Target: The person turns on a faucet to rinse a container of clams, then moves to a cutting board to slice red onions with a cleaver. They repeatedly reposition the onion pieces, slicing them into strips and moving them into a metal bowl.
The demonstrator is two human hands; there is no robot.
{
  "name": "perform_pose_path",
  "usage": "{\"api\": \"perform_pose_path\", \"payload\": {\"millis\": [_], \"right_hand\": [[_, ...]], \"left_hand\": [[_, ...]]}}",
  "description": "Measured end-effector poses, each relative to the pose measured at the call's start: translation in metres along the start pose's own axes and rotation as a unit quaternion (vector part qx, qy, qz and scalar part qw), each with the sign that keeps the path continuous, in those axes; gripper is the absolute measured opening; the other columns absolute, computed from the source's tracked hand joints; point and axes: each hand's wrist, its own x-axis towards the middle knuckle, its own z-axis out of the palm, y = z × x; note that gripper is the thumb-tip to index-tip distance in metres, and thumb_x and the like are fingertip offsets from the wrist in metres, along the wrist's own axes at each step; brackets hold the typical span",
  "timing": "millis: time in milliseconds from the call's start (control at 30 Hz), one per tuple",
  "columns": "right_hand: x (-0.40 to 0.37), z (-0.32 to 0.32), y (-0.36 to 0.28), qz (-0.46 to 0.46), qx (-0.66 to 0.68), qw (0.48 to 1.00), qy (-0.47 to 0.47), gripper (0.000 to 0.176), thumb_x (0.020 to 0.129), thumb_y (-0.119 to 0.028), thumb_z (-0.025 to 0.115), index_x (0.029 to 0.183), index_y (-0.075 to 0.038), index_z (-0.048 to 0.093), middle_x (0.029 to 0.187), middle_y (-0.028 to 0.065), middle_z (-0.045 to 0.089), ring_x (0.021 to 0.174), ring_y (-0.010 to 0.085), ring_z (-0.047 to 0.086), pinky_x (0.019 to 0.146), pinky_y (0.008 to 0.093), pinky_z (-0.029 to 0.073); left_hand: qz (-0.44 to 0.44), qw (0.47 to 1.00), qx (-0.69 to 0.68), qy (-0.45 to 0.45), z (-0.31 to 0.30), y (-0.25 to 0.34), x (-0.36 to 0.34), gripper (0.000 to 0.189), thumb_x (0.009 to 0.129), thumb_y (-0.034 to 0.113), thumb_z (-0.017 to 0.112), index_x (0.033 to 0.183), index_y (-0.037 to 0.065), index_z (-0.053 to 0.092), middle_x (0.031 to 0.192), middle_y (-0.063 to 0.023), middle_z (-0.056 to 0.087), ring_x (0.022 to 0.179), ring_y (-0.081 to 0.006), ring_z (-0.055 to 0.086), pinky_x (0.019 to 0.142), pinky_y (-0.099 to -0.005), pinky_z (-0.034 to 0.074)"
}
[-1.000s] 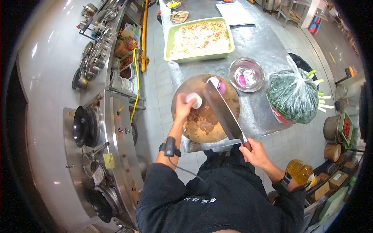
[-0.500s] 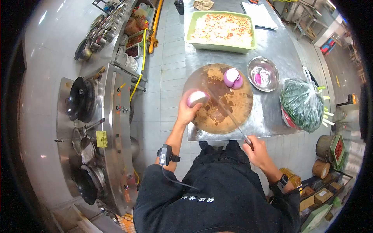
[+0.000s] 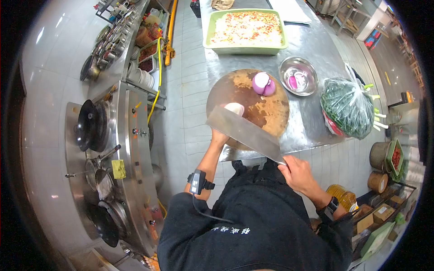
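A cleaver [image 3: 246, 132] is gripped by the closed right hand [image 3: 297, 173] across the near edge of the surface [image 3: 309, 119]; the mostly hidden left hand's [image 3: 219, 136] hold cannot be told.

Fingers of my left hand [image 3: 219, 136] hidden behind cleaver [image 3: 246, 134], so I cannot tell their grip. Same cleaver covers part of pale onion [image 3: 235, 108]. Handle mostly hidden inside my right hand [image 3: 298, 173]. Brown cloth [image 3: 222, 4], white paper [image 3: 293, 12] cut by top edge.
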Motion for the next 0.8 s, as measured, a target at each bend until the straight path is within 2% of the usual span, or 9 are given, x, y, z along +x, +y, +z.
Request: {"api": "perform_pose_path", "payload": {"millis": [167,267,367,567,633,667,767,800], "right_hand": [[0.001,-0.001,0.000,0.026,0.005,0.999,-0.021,0.023,0.090,-0.023,0.062,0.096,-0.001,0.056,0.074,0.0220,0.063,0.066,0.0429,0.061,0.057,0.0502,0.046],[0.006,-0.001,-0.001,0.055,0.018,0.997,-0.044,0.024,0.092,-0.024,0.060,0.092,-0.001,0.054,0.069,0.0234,0.061,0.064,0.0450,0.060,0.057,0.0520,0.045],[0.014,-0.004,-0.005,0.068,0.038,0.996,-0.052,0.026,0.093,-0.025,0.058,0.088,0.000,0.053,0.066,0.0242,0.060,0.063,0.0462,0.059,0.058,0.0529,0.045],[0.026,0.007,0.000,0.077,0.038,0.994,-0.065,0.027,0.093,-0.026,0.060,0.088,0.000,0.055,0.067,0.0247,0.061,0.066,0.0461,0.061,0.059,0.0510,0.047],[0.029,0.008,0.000,0.065,0.046,0.995,-0.067,0.024,0.091,-0.023,0.062,0.091,0.000,0.055,0.067,0.0244,0.061,0.066,0.0453,0.062,0.060,0.0489,0.048],[0.029,0.005,-0.004,0.073,0.076,0.993,-0.059,0.022,0.091,-0.020,0.063,0.093,0.000,0.054,0.067,0.0221,0.062,0.065,0.0414,0.063,0.059,0.0464,0.049],[0.027,-0.005,-0.010,0.109,0.179,0.976,-0.053,0.020,0.088,-0.011,0.064,0.099,0.001,0.053,0.065,0.0146,0.063,0.063,0.0283,0.067,0.056,0.0381,0.049],[0.022,-0.008,-0.005,0.133,0.224,0.964,-0.059,0.019,0.088,-0.009,0.063,0.100,0.001,0.053,0.065,0.0116,0.063,0.063,0.0229,0.067,0.055,0.0349,0.049]], "left_hand": [[0.030,0.999,0.039,0.006,0.006,-0.007,-0.007,0.043,0.075,0.006,0.077,0.113,0.000,0.057,0.100,-0.0105,0.064,0.091,-0.0195,0.062,0.078,-0.0335,0.051],[0.033,0.987,0.145,-0.061,0.005,-0.004,-0.010,0.043,0.077,0.002,0.075,0.115,0.000,0.056,0.104,-0.0075,0.061,0.095,-0.0190,0.060,0.084,-0.0343,0.050],[0.017,0.989,0.138,-0.050,0.013,-0.005,-0.021,0.042,0.075,0.001,0.069,0.114,-0.001,0.054,0.098,-0.0157,0.064,0.087,-0.0259,0.063,0.076,-0.0353,0.049],[0.009,0.989,0.141,-0.049,0.015,-0.029,-0.026,0.043,0.076,0.003,0.069,0.116,0.000,0.054,0.097,-0.0160,0.064,0.087,-0.0256,0.063,0.076,-0.0366,0.049],[-0.061,0.984,0.158,-0.047,0.016,-0.018,-0.023,0.045,0.077,0.004,0.070,0.118,-0.001,0.052,0.101,-0.0167,0.063,0.092,-0.0256,0.063,0.080,-0.0362,0.049],[-0.097,0.980,0.167,-0.041,0.015,-0.014,-0.023,0.047,0.077,0.005,0.070,0.119,-0.002,0.051,0.103,-0.0171,0.063,0.094,-0.0255,0.063,0.082,-0.0360,0.049],[-0.036,0.991,0.126,0.020,0.005,-0.051,-0.013,0.054,0.077,0.006,0.071,0.125,-0.003,0.048,0.113,-0.0176,0.060,0.103,-0.0250,0.060,0.089,-0.0346,0.048],[-0.095,0.993,0.071,0.000,0.002,-0.031,-0.010,0.060,0.078,0.007,0.072,0.130,-0.003,0.044,0.119,-0.0167,0.058,0.110,-0.0240,0.057,0.096,-0.0343,0.046]]}}
